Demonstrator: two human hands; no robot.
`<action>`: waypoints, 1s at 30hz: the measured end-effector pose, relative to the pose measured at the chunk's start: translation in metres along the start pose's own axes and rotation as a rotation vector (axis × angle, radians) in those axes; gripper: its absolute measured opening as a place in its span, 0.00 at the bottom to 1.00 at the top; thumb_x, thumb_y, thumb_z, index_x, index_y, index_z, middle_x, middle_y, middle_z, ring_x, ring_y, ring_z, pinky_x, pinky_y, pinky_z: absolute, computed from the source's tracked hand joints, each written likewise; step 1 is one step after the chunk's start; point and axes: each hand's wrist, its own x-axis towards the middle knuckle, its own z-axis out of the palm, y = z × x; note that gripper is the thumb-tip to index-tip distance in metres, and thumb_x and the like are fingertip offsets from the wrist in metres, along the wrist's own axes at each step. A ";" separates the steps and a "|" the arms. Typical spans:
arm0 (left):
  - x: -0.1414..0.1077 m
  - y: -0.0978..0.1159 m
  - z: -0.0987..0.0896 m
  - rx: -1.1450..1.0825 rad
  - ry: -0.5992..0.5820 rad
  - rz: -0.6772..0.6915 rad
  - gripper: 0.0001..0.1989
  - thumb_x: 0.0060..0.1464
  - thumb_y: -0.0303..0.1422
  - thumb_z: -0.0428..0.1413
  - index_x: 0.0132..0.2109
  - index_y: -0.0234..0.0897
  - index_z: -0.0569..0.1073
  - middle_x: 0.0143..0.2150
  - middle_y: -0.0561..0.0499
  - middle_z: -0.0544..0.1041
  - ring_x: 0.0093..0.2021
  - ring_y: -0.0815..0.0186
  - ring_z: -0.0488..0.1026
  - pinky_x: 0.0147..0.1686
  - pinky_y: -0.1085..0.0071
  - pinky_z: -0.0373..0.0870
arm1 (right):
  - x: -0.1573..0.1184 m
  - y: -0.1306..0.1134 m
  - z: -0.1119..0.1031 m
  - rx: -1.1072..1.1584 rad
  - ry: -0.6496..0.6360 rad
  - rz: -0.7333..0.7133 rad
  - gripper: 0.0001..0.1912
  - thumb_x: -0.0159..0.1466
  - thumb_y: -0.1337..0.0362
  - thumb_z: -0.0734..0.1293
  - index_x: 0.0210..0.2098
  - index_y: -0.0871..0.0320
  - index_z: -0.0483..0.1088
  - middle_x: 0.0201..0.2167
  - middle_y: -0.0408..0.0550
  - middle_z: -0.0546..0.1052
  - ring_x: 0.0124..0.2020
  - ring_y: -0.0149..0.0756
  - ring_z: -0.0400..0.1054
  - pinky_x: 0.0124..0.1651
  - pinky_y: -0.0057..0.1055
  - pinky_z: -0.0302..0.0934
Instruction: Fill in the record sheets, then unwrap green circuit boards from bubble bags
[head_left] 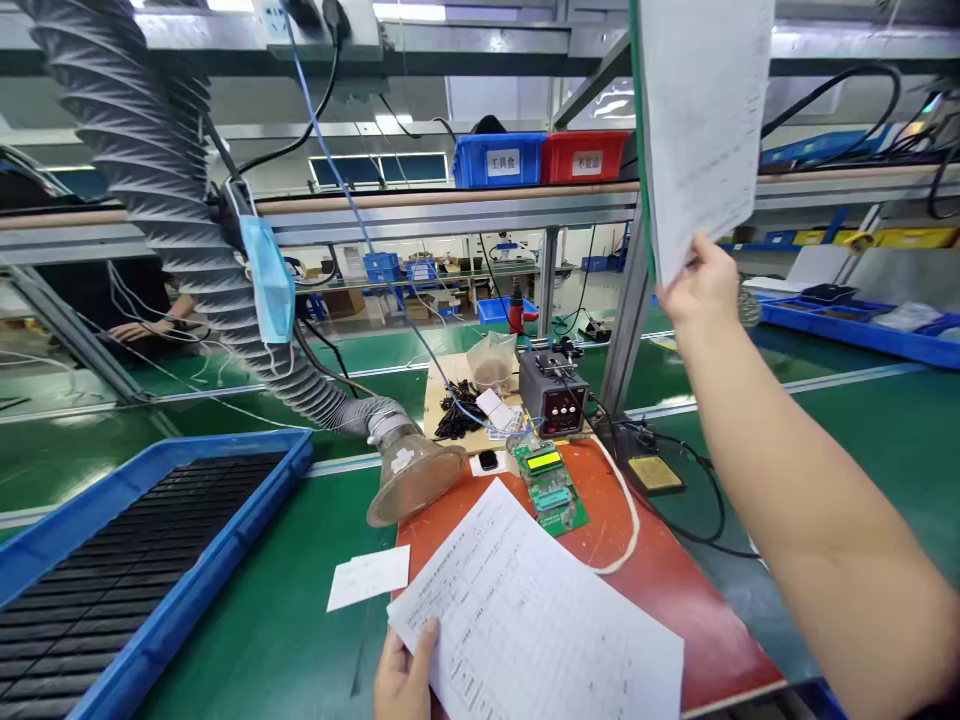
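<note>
Head view: left hand (405, 675) and right hand (701, 285) each grip white printed sheets (525, 610); I fear one slipping onto the green circuit board (547, 490).

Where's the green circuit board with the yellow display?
Head view: the circuit board lies on the orange mat, between the soldering station and the paper form in the left hand.

The one camera rode on the person's head, just behind the near edge of the red mat (675, 590) and close above it. It faced forward and down, across the mat and toward the far shelf (450, 205) beyond it. The left hand (405, 675) showed at the frame's bottom edge, before the mat, and the right hand (701, 285) rose to the mat's right.
</note>
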 end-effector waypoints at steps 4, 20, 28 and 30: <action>-0.004 0.007 -0.008 0.025 0.035 0.141 0.26 0.46 0.44 0.58 0.51 0.41 0.66 0.49 0.46 0.72 0.51 0.56 0.68 0.50 0.61 0.66 | -0.083 -0.005 -0.032 0.268 0.070 0.320 0.33 0.64 0.51 0.55 0.59 0.69 0.48 0.61 0.65 0.50 0.51 0.31 0.62 0.41 0.29 0.61; -0.067 0.112 -0.110 0.232 0.681 0.982 0.21 0.47 0.32 0.60 0.49 0.33 0.71 0.47 0.46 0.74 0.51 0.59 0.69 0.56 0.59 0.62 | -0.270 -0.036 0.058 -0.383 -1.225 0.096 0.31 0.54 0.51 0.66 0.55 0.54 0.61 0.48 0.49 0.71 0.47 0.42 0.67 0.47 0.37 0.64; -0.085 0.112 -0.109 0.260 0.689 1.002 0.20 0.46 0.28 0.59 0.48 0.42 0.72 0.48 0.53 0.74 0.52 0.57 0.68 0.56 0.56 0.63 | -0.317 -0.048 0.052 -0.642 -0.676 -0.587 0.18 0.58 0.66 0.65 0.48 0.63 0.66 0.47 0.58 0.69 0.47 0.45 0.63 0.48 0.42 0.61; -0.089 0.118 -0.103 0.307 0.669 1.031 0.20 0.46 0.27 0.58 0.49 0.42 0.72 0.49 0.53 0.73 0.53 0.56 0.66 0.56 0.55 0.63 | -0.327 -0.052 0.050 -0.664 -0.605 -0.629 0.22 0.56 0.71 0.66 0.51 0.66 0.63 0.42 0.57 0.71 0.44 0.44 0.64 0.45 0.41 0.62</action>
